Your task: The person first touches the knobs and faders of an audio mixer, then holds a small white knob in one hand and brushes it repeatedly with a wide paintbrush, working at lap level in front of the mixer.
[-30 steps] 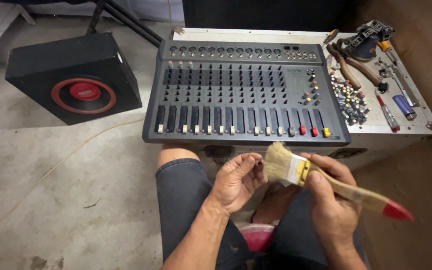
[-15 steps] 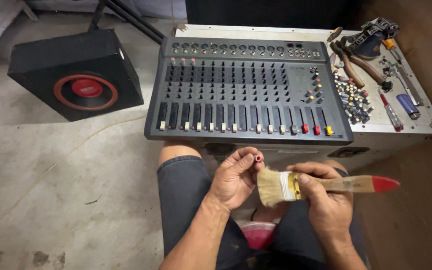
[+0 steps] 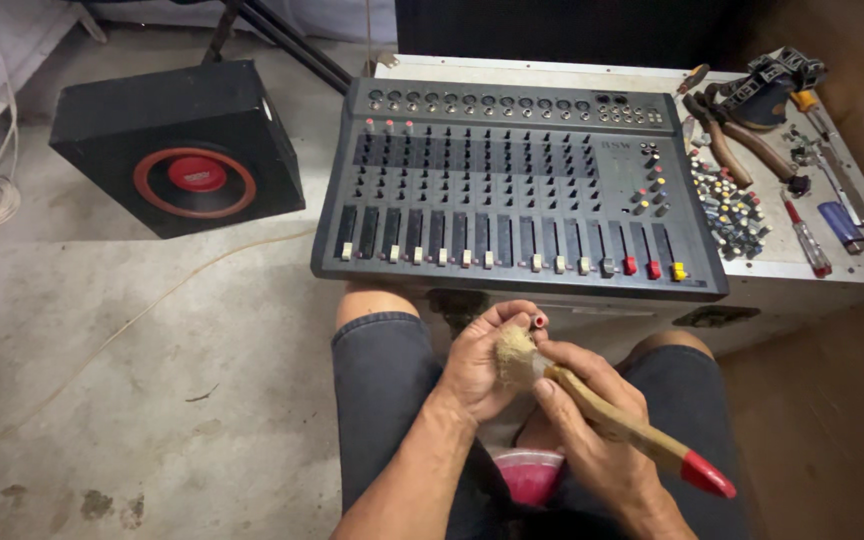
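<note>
Knob sits pinched in your left hand over your lap, below the mixer. Brush, clamped in your right hand, was off to the side 0.5 s ago; bristles now press against knob — cleaning's underway.

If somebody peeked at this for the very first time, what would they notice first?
Probably the big grey sound mixing desk with rows of sliders, lying flat in the middle on a white case. Just below it, the right hand presses a wooden paintbrush with a red handle tip against a tiny dark knob with a red end pinched in the left hand. A black speaker box with a red ring sits on the floor at the left.
</note>
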{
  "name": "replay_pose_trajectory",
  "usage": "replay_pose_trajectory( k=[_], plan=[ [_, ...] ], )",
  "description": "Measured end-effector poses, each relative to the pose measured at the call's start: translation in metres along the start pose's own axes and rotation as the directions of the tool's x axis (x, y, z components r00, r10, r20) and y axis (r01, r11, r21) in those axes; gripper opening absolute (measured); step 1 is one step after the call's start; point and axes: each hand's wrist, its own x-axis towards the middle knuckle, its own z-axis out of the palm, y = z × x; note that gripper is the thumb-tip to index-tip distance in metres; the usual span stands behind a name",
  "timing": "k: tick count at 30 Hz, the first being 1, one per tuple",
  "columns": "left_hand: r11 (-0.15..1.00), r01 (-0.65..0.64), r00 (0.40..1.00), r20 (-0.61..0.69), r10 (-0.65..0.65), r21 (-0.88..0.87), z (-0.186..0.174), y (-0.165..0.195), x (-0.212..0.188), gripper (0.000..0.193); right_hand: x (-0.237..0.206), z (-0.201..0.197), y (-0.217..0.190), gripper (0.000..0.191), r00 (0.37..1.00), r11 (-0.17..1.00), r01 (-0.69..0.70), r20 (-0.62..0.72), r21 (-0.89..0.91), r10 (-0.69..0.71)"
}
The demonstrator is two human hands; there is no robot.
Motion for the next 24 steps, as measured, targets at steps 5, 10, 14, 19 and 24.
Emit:
replay_pose_trajectory(
  k=[5,10,14,19,24],
  plan=[
    [1.0,0.019,0.993,-0.114,-0.017,0.011,-0.002,0.001,0.001,0.011,-0.002,-0.006,-0.001,0.035,0.987,0.997,-0.074,-0.143,-0.009,0.072],
    [0.999,0.023,0.997,-0.072,-0.025,-0.033,-0.001,0.0,0.0,0.011,0.0,-0.01,0.005,0.034,0.95,0.988,-0.075,-0.291,0.133,0.111],
    [1.0,0.018,0.997,-0.074,-0.019,-0.019,-0.002,-0.004,0.001,0.011,0.001,-0.01,0.012,0.033,0.938,0.974,-0.129,-0.295,0.187,0.181],
    [1.0,0.007,0.998,-0.064,-0.007,-0.007,-0.004,0.0,0.002,0.01,0.002,-0.013,0.013,0.024,0.917,0.917,-0.336,-0.146,0.216,0.37],
    [0.999,0.029,0.994,-0.109,-0.027,0.024,-0.002,0.0,-0.001,0.01,0.001,-0.012,0.006,0.026,0.932,0.969,-0.108,-0.317,0.223,0.177]
  ],
)
